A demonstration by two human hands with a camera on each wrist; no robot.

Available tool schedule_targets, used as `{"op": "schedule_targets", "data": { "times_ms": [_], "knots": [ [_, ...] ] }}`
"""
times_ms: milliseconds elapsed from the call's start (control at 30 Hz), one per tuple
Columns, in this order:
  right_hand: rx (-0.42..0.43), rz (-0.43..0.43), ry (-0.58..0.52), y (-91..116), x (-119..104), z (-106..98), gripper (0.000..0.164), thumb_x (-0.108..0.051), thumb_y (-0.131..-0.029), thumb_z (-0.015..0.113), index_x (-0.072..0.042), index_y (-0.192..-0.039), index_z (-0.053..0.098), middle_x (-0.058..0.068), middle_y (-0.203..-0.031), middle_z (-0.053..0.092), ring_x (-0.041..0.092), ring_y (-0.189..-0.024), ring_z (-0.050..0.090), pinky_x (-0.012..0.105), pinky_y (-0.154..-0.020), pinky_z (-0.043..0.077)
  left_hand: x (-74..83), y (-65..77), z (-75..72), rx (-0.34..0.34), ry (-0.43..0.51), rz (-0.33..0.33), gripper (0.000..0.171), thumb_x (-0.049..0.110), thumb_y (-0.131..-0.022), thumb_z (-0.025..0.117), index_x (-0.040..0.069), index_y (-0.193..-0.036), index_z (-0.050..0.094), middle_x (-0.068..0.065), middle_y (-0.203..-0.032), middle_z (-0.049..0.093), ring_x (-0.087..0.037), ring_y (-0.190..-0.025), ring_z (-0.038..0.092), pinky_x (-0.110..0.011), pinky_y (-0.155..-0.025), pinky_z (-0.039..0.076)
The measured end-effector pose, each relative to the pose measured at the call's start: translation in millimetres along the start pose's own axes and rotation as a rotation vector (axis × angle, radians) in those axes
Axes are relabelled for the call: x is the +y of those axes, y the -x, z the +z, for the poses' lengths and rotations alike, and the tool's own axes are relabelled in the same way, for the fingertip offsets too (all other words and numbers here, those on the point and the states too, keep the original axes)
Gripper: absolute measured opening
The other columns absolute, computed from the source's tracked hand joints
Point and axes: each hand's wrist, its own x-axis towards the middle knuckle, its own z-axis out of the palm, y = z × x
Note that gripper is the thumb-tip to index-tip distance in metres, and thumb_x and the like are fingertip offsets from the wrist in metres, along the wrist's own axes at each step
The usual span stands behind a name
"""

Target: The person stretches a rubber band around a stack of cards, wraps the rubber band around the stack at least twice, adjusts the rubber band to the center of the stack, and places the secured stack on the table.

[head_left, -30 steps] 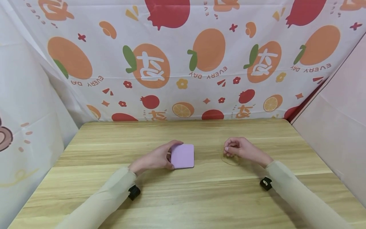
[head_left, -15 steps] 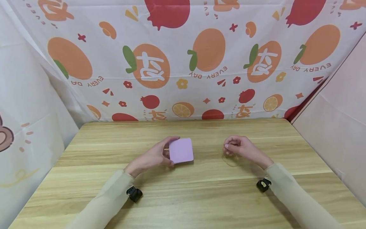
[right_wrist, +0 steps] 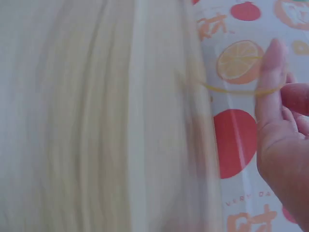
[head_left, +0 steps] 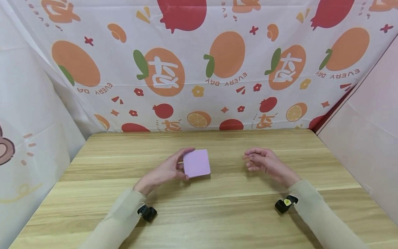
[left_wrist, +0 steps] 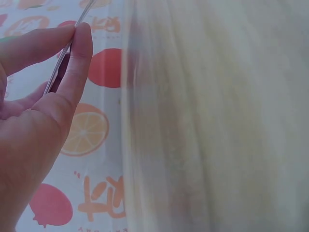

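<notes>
A thin lilac square card (head_left: 197,163) with rounded corners is pinched at its left side by my left hand (head_left: 168,168), thumb at the near corner and fingers at the far one. Seen from the left wrist, the card (left_wrist: 63,63) is almost edge-on between thumb and fingers of the left hand (left_wrist: 46,111). To the right, my right hand (head_left: 264,162) holds a thin yellowish rubber band (head_left: 248,159). In the right wrist view the rubber band (right_wrist: 231,91) stretches out leftward from the fingers of the right hand (right_wrist: 285,125).
Both hands are over a light wooden table (head_left: 199,214). A white cloth (head_left: 199,69) printed with fruit hangs along its back edge, with plain pale curtains (head_left: 367,145) at the sides. Each wrist carries a small black camera (head_left: 283,206).
My left hand has raised the card slightly and shifted it a little left. The right hand's fingers have spread, and the rubber band has gone from hanging below them to their left side.
</notes>
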Motion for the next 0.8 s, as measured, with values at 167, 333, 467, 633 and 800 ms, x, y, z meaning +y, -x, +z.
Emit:
{"op": "schedule_targets", "data": {
  "times_ms": [167,333,467,633,800],
  "knots": [
    [0.001,0.022,-0.197,2,2,0,0.023,0.004,-0.098,0.052,0.000,-0.120,0.057,0.018,-0.130,0.058,0.015,-0.086,0.068,0.023,-0.070,0.056,1.1,0.5,1.5,0.008,0.029,-0.003,0.095,-0.020,-0.075,0.064,0.015,-0.154,0.025,-0.016,-0.142,0.039,-0.033,-0.117,0.055,-0.039,-0.088,0.052],
    [0.020,0.006,-0.331,2,5,2,0.016,-0.002,-0.099,0.057,-0.006,-0.114,0.059,0.010,-0.121,0.062,0.010,-0.079,0.065,0.016,-0.057,0.051,0.6,-0.3,3.0,0.008,0.067,-0.001,0.096,-0.021,-0.075,0.064,0.015,-0.154,0.024,-0.018,-0.141,0.039,-0.033,-0.117,0.056,-0.040,-0.087,0.052],
    [0.010,-0.009,-0.322,3,7,3,0.011,-0.012,-0.101,0.055,-0.009,-0.110,0.061,0.005,-0.116,0.065,0.014,-0.086,0.068,0.022,-0.059,0.054,-0.5,-1.0,3.3,0.010,0.079,0.004,0.096,-0.021,-0.074,0.064,0.015,-0.154,0.024,-0.018,-0.141,0.039,-0.033,-0.117,0.056,-0.039,-0.087,0.052],
    [-0.032,-0.061,-0.285,3,9,6,0.017,-0.018,-0.105,0.048,-0.011,-0.106,0.064,0.008,-0.115,0.065,0.026,-0.106,0.066,0.035,-0.078,0.057,-1.1,-1.2,3.3,0.023,0.067,0.020,0.095,-0.020,-0.073,0.065,0.015,-0.153,0.027,-0.019,-0.139,0.041,-0.033,-0.116,0.056,-0.039,-0.086,0.053],
    [-0.024,-0.130,-0.289,0,8,16,0.021,-0.019,-0.104,0.049,-0.010,-0.100,0.068,0.007,-0.108,0.067,0.024,-0.107,0.065,0.042,-0.089,0.052,-0.9,-2.0,3.1,0.041,0.054,0.013,0.095,-0.017,-0.073,0.069,0.021,-0.151,0.033,-0.017,-0.138,0.044,-0.032,-0.115,0.057,-0.038,-0.086,0.052]
  ]
}}
